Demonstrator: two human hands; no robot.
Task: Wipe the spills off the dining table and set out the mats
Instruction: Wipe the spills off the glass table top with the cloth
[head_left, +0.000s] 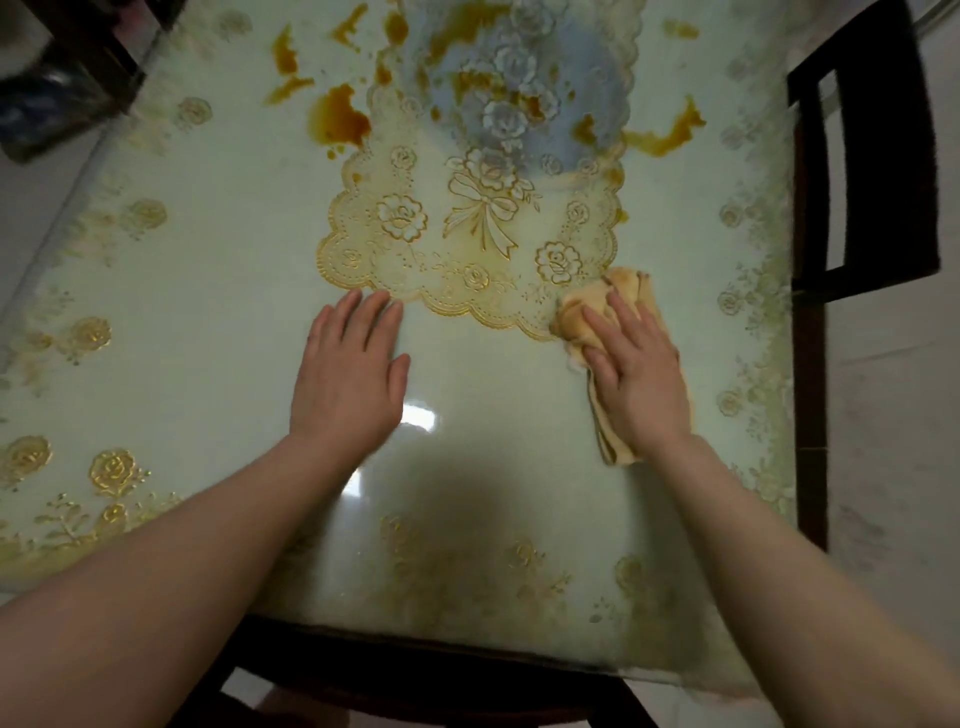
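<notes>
A clear lace-patterned mat (467, 249) with gold roses lies in the middle of the dining table (208, 291). Orange-brown spills (340, 117) spread over the far half of the table, on and around the mat, with another streak (667, 137) at the right. My right hand (636, 379) presses flat on a folded tan cloth (618, 296) at the mat's near right corner. Fingers together, my left hand (348, 374) rests flat on the table, with its fingertips touching the mat's near edge.
A dark wooden chair (862, 156) stands against the table's right side. A dark object (57, 93), blurred, sits past the far left corner. A dark chair edge (415, 670) shows below the table's near edge. The table cover carries gold flower prints along its borders.
</notes>
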